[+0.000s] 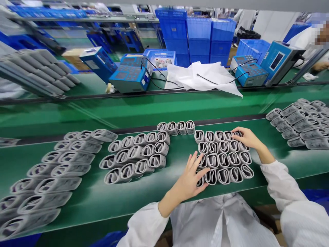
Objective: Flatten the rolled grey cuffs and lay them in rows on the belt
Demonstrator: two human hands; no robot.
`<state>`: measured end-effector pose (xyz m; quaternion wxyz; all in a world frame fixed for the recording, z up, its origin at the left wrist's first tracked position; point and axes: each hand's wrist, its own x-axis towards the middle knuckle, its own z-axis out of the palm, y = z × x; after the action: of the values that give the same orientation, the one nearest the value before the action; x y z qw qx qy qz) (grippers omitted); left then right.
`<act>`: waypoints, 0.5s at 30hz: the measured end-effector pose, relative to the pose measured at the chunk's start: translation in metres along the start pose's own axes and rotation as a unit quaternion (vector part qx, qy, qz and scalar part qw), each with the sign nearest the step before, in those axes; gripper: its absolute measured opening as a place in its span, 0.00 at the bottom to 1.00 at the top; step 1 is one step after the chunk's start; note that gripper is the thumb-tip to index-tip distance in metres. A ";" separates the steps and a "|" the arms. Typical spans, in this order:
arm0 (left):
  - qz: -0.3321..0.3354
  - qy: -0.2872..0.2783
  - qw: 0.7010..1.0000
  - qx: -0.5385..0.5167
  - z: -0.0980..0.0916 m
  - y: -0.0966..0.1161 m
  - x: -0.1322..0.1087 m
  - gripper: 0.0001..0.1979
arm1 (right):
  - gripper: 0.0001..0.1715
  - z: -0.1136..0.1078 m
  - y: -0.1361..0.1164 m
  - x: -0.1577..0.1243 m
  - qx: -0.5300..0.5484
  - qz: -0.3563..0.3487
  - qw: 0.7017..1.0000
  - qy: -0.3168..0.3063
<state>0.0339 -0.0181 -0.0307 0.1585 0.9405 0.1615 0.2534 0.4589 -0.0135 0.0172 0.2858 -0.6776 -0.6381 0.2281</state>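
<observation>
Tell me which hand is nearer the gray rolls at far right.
Right. The right hand touches the back right corner of the roll block, across a gap left of the far-right gray rolls; the left hand is at that block's left side, farther away.

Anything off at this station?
The white sheet on the back shelf is crumpled, one corner poking past the front edge. Four gray rolls sit in a short row, offset from the neat block beside them. No spill or damage visible.
</observation>
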 end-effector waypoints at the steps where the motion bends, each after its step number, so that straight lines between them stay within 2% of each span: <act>1: 0.021 0.007 1.000 0.005 0.003 -0.001 -0.002 0.27 | 0.25 -0.003 0.005 -0.003 0.003 0.000 1.000 0.017; 5: 0.129 0.056 0.990 0.007 0.019 -0.002 -0.015 0.22 | 0.16 -0.011 0.029 -0.007 0.019 -0.025 0.990 0.134; 8: 0.150 0.067 0.986 -0.022 0.028 0.002 -0.027 0.14 | 0.15 -0.008 0.046 -0.010 0.037 -0.055 0.977 0.203; 10: 0.133 0.038 0.990 -0.028 0.029 0.007 -0.033 0.11 | 0.14 -0.002 0.053 -0.016 0.046 -0.070 0.975 0.204; 12: 0.119 0.013 0.993 -0.025 0.026 0.013 -0.035 0.11 | 0.12 0.004 0.056 -0.025 0.053 -0.077 0.980 0.177; 15: 0.099 -0.008 0.995 -0.029 0.017 0.019 -0.026 0.12 | 0.11 0.005 0.056 -0.042 0.062 -0.064 0.985 0.151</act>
<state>0.0261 -0.0485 -0.0484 0.1608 0.9489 0.0592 0.2649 0.4929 -0.0565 -0.0271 0.4343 -0.6430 -0.6142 0.1437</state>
